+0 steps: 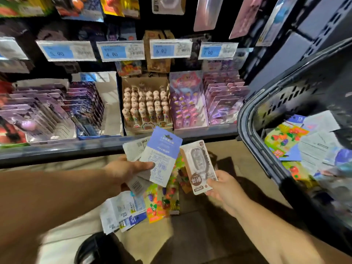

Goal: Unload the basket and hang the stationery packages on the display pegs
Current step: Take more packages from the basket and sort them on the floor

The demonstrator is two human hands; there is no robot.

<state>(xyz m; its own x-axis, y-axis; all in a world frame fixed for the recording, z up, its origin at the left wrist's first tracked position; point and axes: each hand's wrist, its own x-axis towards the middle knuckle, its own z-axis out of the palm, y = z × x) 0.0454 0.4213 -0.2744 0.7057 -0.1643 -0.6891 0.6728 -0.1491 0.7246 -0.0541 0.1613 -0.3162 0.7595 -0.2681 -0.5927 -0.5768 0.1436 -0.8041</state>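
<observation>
**Both hands holding carded stationery packs**

Your left hand (pixel 125 168) holds a fan of packs (pixel 162 155), fingers clamped on them, thumb on top. Your right hand (pixel 222 186) pinches a brown pack (pixel 198 164) by its near end. More lie in the basket (pixel 247 119), right. They look light, bendy and slick; grip the card edges.

Dark perforated plastic basket (pixel 297 96); glossy clear blister on a matt brown card package (pixel 199 164).
</observation>
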